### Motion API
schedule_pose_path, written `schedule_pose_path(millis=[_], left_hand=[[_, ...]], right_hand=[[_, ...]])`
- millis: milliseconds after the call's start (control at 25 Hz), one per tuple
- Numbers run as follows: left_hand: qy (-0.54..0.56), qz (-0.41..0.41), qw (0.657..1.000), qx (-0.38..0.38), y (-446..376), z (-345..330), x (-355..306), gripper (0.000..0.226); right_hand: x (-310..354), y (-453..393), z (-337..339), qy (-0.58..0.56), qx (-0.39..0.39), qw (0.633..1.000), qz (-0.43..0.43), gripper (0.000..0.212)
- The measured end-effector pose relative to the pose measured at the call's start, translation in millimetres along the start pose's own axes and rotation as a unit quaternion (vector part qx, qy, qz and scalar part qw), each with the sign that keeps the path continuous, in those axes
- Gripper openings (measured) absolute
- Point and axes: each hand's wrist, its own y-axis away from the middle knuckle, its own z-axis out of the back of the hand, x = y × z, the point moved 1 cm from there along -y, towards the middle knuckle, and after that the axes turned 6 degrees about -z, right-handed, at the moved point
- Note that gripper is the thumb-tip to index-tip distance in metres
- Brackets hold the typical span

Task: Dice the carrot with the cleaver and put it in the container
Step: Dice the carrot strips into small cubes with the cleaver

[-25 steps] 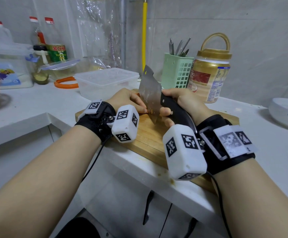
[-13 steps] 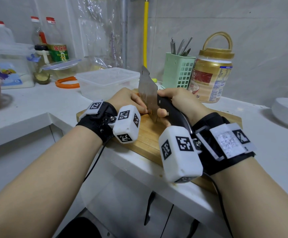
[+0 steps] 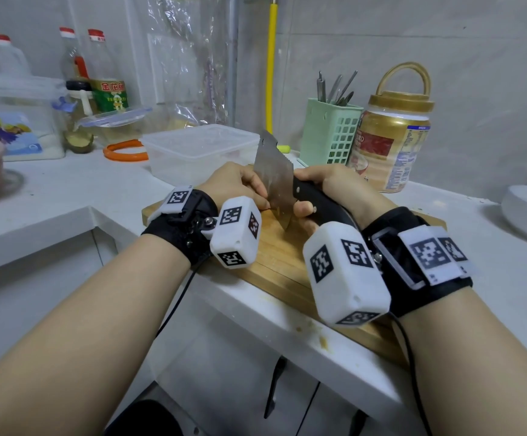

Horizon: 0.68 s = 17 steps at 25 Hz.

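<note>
Carrot hidden behind left hand [image 3: 234, 184], fingers curled; cleaver [image 3: 273, 177] in right hand's [image 3: 328, 190] grip, container [image 3: 199, 149] beyond.

A home kitchen: a white stone counter [image 3: 67, 196] against grey tiled walls holds red-capped oil bottles [image 3: 106, 73], a green plastic utensil basket [image 3: 328, 133] and a wooden chopping board [image 3: 274, 259].

We see a cleaver [image 3: 273, 180] on the cutting board [image 3: 276, 256], container [image 3: 199, 152] behind, utensil basket [image 3: 330, 133] and jar [image 3: 389, 146] to its right
</note>
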Motion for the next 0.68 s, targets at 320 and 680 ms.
schedule_pose_path(millis=[320,680], left_hand=[[0.081,0.019,0.996,-0.044,1,-2,-3,0.011],[0.101,0.079,0.967,-0.221,-5,2,8,0.011]], right_hand=[[-9,5,6,-0.018,0.000,0.999,0.029,0.026],[-10,2,8,-0.029,0.026,0.999,-0.020,0.030]])
